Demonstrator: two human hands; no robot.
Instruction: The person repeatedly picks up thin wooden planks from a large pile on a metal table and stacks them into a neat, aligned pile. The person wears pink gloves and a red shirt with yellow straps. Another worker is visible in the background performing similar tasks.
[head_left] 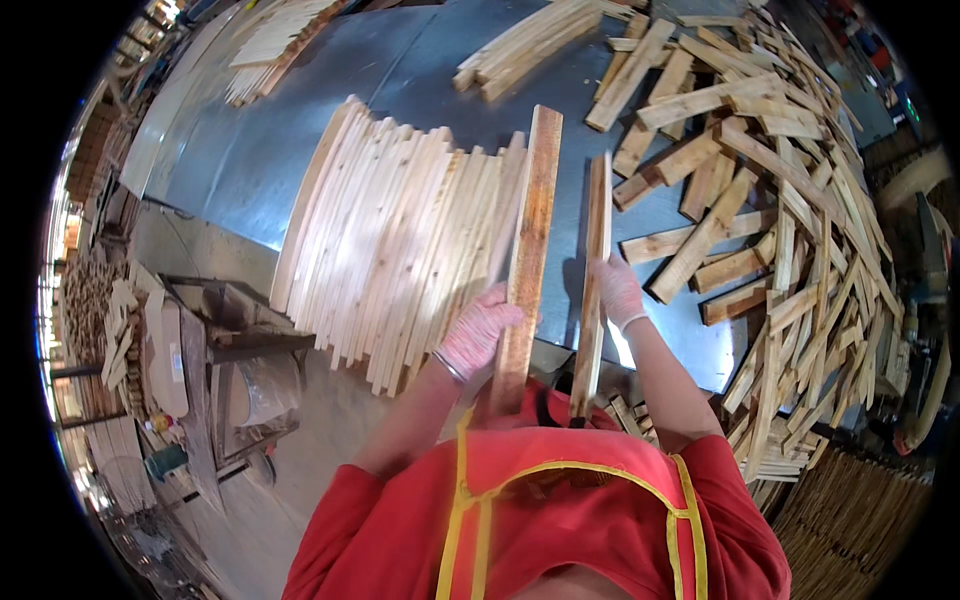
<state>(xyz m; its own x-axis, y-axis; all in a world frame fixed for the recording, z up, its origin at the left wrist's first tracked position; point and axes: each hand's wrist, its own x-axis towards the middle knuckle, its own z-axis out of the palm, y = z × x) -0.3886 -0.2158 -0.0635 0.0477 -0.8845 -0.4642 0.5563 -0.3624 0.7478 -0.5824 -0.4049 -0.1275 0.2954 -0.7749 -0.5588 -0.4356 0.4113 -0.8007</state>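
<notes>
My left hand [478, 335], in a pinkish-white work glove, is closed on a wooden slat [533, 215] with a rough brownish face. That slat stands tilted up, beside the right end of a long row of pale slats [385, 230] on the metal table [420, 75]. A second, narrower wooden slat [594, 230] is gripped by my right hand [618, 290], also gloved. A gap with bare table lies between the two held slats. The lower ends of both come close to my red apron [570, 455].
A jumbled heap of wood pieces [715, 220] covers the right side of the table. Stacked slats [525, 45] lie at the far middle, and another stack [280, 45] at the far left. Left of me stands a wooden stand [240, 370] with an open frame.
</notes>
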